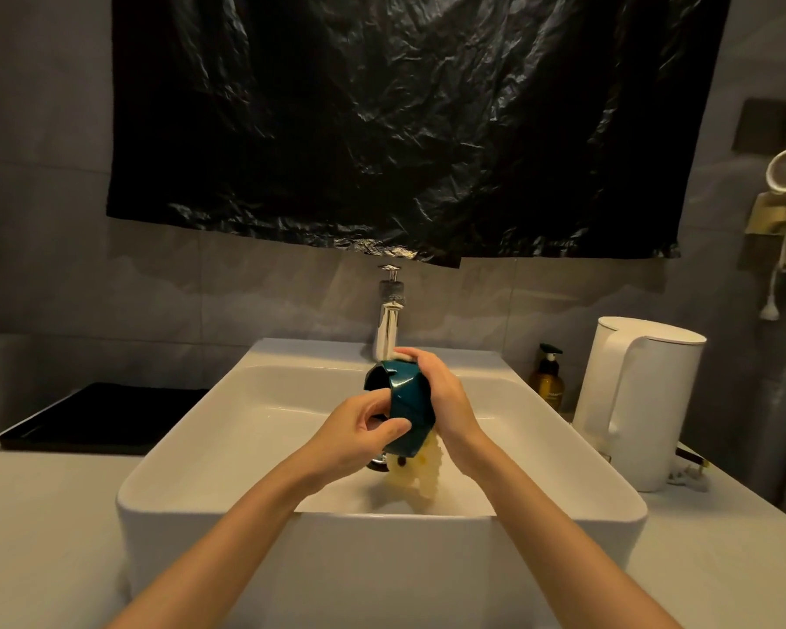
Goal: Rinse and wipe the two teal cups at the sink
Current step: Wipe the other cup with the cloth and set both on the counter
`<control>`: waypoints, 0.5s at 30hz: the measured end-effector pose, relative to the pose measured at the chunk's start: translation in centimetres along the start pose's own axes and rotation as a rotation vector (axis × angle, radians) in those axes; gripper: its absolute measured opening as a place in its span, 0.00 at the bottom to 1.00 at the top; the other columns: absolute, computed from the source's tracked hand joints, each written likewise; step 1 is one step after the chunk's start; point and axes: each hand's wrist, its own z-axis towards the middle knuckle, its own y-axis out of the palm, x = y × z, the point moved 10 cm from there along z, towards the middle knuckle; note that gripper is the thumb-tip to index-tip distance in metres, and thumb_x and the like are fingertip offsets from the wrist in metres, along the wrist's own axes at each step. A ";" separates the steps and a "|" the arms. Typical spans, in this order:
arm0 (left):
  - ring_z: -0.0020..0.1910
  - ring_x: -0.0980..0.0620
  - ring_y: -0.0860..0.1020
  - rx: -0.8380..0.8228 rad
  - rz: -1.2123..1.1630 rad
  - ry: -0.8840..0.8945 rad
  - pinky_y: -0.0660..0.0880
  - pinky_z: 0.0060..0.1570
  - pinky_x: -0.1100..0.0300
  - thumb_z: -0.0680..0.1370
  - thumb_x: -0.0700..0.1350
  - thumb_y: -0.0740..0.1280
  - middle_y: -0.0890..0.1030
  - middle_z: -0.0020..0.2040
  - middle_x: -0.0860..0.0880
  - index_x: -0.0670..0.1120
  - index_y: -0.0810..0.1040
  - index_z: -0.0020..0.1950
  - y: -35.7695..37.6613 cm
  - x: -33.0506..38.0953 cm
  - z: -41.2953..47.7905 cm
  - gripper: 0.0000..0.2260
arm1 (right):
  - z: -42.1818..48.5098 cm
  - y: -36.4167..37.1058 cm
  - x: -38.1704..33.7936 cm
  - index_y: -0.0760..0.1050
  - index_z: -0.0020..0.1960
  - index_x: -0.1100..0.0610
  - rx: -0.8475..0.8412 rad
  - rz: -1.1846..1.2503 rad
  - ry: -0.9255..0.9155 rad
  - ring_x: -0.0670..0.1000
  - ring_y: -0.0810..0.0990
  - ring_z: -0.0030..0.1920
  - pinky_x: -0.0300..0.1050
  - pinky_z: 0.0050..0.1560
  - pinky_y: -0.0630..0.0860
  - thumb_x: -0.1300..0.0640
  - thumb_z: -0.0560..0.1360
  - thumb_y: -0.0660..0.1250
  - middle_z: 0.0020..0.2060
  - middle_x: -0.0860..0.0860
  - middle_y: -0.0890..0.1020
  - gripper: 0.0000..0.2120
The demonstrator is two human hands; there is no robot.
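Over the sink (pixel 382 524), closest to the viewer, the left hand (pixel 364 429) pinches the cup (pixel 407 401) at its near side, maybe by the handle. The cup is held tilted in the air above the basin, with its mouth turned to the left. The right hand (pixel 445 397) is curled round the far side and presses a yellow cloth (pixel 420 469) on it; the loose end hangs down under the cup. I think this is the wiping step. To do it well, the left hand should turn the cup slowly while the cloth passes over wall, rim and inside. Wet glaze slips easily, so the grip must stay firm. Behind is the tap (pixel 387 324); I see no water running. The second cup is not in view.
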 end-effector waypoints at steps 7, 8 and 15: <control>0.55 0.59 0.78 -0.041 0.055 0.084 0.74 0.49 0.71 0.79 0.38 0.63 0.80 0.55 0.55 0.51 0.74 0.62 0.9 0.6 -0.1 0.13 | -1.0 1.0 3.0 0.77 0.60 0.53 -0.139 0.311 0.372 0.56 0.80 0.57 0.51 0.59 0.77 0.33 0.72 0.61 0.55 0.57 0.82 0.28; 0.55 0.58 0.78 -0.040 0.084 0.093 0.74 0.49 0.71 0.79 0.39 0.63 0.81 0.55 0.54 0.51 0.76 0.61 1.0 0.6 -0.1 0.12 | -1.0 0.9 3.1 0.77 0.60 0.54 -0.137 0.311 0.372 0.56 0.80 0.56 0.51 0.58 0.76 0.34 0.72 0.62 0.55 0.58 0.81 0.28; 0.50 0.60 0.81 0.044 -0.246 0.028 0.76 0.44 0.69 0.78 0.44 0.66 0.84 0.47 0.59 0.55 0.77 0.53 -0.6 1.2 0.9 0.07 | -0.4 -0.5 1.3 0.66 0.67 0.50 0.007 0.141 0.149 0.53 0.78 0.55 0.47 0.52 0.79 0.39 0.75 0.63 0.57 0.54 0.78 0.25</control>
